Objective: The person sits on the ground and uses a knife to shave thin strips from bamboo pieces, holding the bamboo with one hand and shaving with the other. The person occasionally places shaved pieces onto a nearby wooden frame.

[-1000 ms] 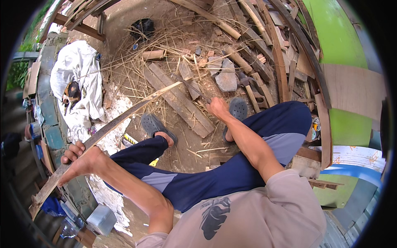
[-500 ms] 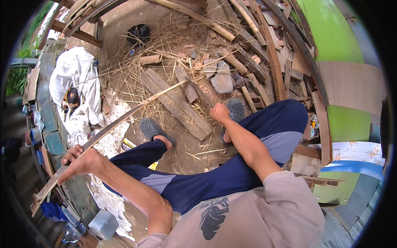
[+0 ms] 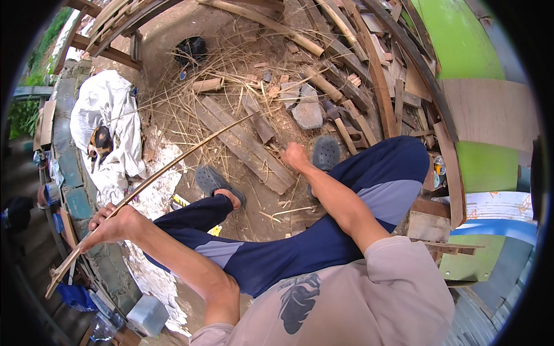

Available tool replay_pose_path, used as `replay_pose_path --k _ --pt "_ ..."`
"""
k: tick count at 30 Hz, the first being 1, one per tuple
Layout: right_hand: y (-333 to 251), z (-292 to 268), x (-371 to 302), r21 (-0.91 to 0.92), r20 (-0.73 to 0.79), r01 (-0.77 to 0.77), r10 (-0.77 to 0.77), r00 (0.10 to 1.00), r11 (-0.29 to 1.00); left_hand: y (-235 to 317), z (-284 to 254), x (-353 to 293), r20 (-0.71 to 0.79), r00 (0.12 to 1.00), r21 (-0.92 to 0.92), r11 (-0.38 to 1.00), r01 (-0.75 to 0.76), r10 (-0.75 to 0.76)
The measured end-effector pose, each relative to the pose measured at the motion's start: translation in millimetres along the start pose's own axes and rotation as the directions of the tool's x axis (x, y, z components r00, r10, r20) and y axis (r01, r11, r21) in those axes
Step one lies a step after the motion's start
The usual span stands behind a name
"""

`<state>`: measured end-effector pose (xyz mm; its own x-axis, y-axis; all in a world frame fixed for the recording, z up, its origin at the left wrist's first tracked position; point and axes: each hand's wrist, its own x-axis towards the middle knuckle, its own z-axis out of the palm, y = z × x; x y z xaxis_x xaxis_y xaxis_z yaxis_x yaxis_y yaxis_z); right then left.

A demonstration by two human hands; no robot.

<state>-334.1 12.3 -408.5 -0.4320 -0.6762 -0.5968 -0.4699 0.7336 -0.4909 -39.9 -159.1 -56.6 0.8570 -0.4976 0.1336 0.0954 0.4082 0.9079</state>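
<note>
My left hand (image 3: 112, 224) is closed round the lower part of a long bamboo strip (image 3: 167, 167). From there the strip slants away to the upper right, its thin far tip over the planks, and its split near end sticks out past my hand at the lower left. Low between my knees, my right hand (image 3: 295, 157) is closed on a long-bladed knife (image 3: 281, 145). Little of the blade shows, as it is seen nearly end-on beside the planks. The strip's tip and the knife are apart.
Wooden planks (image 3: 245, 144) lie on the ground amid thin bamboo shavings (image 3: 173, 109). Beyond my right foot are a stone (image 3: 307, 109) and a hammer (image 3: 341, 126). A calico cat (image 3: 101, 142) lies on a white sheet (image 3: 109, 95) at left. Timber is piled at right.
The bamboo strip has turned in my left hand, showing a narrower side, and its tip has shifted slightly left. My right hand has moved a little left, and the knife blade now looks much shorter.
</note>
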Motion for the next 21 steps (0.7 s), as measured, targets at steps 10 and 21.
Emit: replay_pose_path --k 10,21 --pt "-48 -7 -23 -0.002 0.035 0.143 -0.143 0.989 0.99 5 4 -12 -0.071 0.997 0.039 0.999 -0.009 0.012" --pt "-37 -22 -19 -0.056 0.062 0.013 -0.01 0.998 0.998 10 0 -22 -0.132 0.99 0.035 0.998 -0.055 0.059"
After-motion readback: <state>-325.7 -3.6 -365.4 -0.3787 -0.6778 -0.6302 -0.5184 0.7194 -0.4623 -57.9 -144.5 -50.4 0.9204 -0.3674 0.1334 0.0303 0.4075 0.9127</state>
